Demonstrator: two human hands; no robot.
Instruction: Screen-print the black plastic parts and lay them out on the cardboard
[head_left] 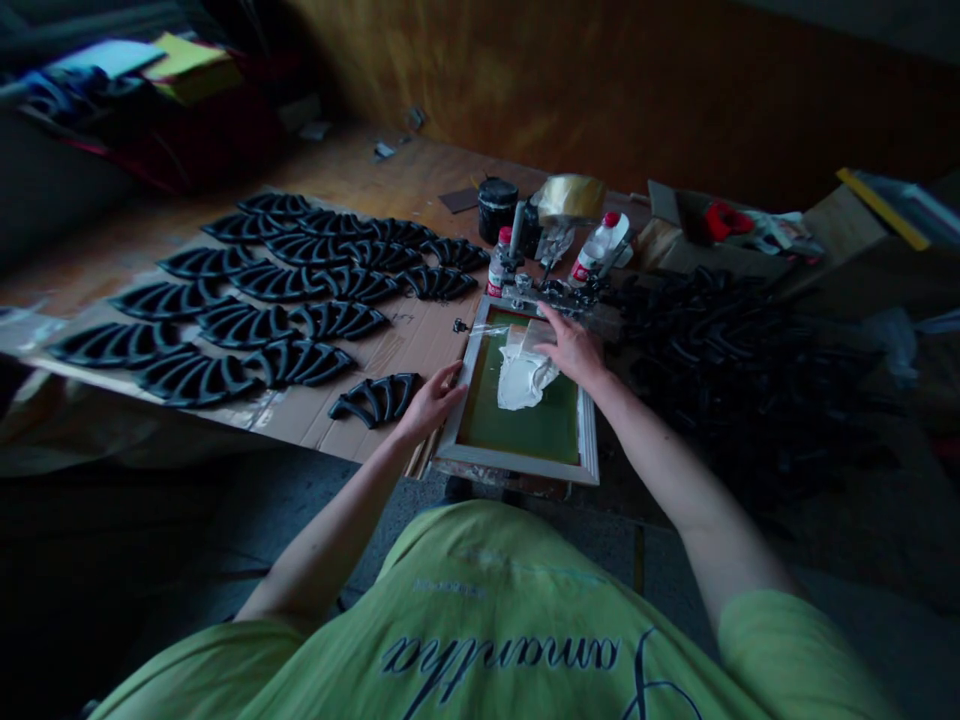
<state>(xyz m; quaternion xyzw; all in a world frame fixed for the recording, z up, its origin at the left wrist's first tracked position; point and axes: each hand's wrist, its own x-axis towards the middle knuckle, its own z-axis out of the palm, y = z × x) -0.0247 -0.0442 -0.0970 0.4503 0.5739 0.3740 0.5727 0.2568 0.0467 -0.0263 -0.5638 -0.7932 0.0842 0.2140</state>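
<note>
A screen-printing frame (525, 464) with a green mesh lies in front of me, a thick smear of white ink (523, 380) on its middle. My left hand (437, 400) is at the frame's left edge, fingers stretched out and apart; whether they touch the wood is unclear. Over the upper right of the mesh is my right hand (576, 348), index finger and thumb spread. A pale, flat scraper-like piece (526, 334) lies beside its fingertips, partly hidden, at the top of the ink. Left of my left hand sits one black ribbed, fan-shaped part (376, 400).
Rows of similar black parts (199, 375) cover cardboard (405, 340) on the left. Metal clamps (555, 292), red-capped bottles (595, 248), a dark jar (496, 208) and a tape roll (571, 197) stand behind the frame. A dark heap of parts (735, 360) and a cardboard box (675, 245) are right.
</note>
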